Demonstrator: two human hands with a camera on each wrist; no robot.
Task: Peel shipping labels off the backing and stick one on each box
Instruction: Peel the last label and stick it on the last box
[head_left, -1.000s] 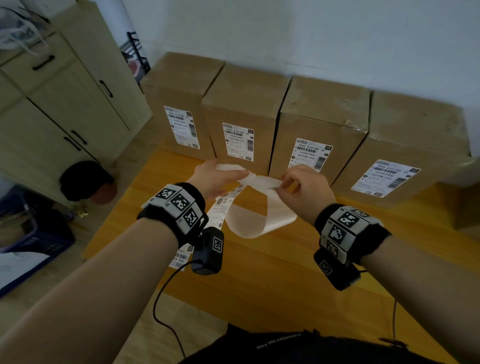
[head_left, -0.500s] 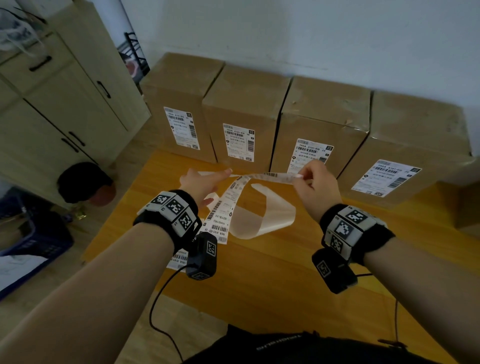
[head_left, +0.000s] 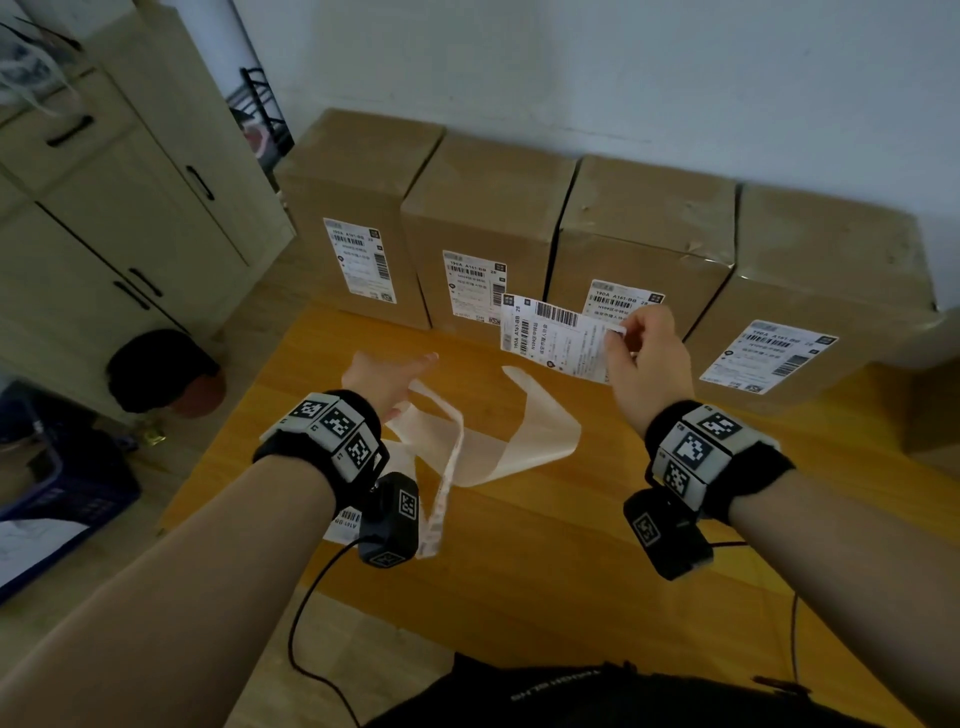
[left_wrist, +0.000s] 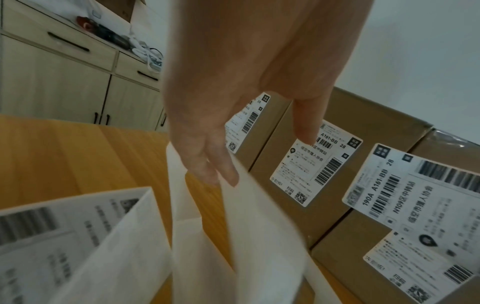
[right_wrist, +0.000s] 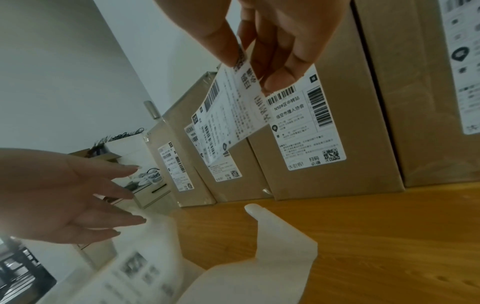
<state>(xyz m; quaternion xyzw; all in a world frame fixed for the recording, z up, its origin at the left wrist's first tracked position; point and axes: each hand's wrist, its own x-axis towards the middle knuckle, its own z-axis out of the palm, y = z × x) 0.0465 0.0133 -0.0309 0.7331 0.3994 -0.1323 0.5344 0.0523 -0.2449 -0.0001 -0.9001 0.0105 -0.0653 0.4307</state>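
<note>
Several brown cardboard boxes (head_left: 488, 197) stand in a row against the wall, each with a white label on its front. My right hand (head_left: 618, 335) (right_wrist: 249, 67) pinches one end of a peeled shipping label (head_left: 556, 340) (right_wrist: 228, 117) and holds it in the air before the middle boxes. My left hand (head_left: 400, 379) (right_wrist: 130, 195) hovers above the table with straight, spread fingers. The translucent backing strip (head_left: 519, 441) (left_wrist: 259, 236) curls loosely under it and brushes its fingertips. Unpeeled labels (head_left: 345, 522) (left_wrist: 52, 236) remain on the strip's near end.
The orange wooden table (head_left: 519, 597) carries the boxes at its far edge. A pale cabinet (head_left: 104, 208) stands to the left, with a dark round object (head_left: 161, 369) and a blue crate (head_left: 52, 493) on the floor. A cable hangs from my left wrist camera.
My right hand pulled the label free of the backing and raised it toward the boxes. My left hand opened and let go of the strip, which sagged toward the table.
</note>
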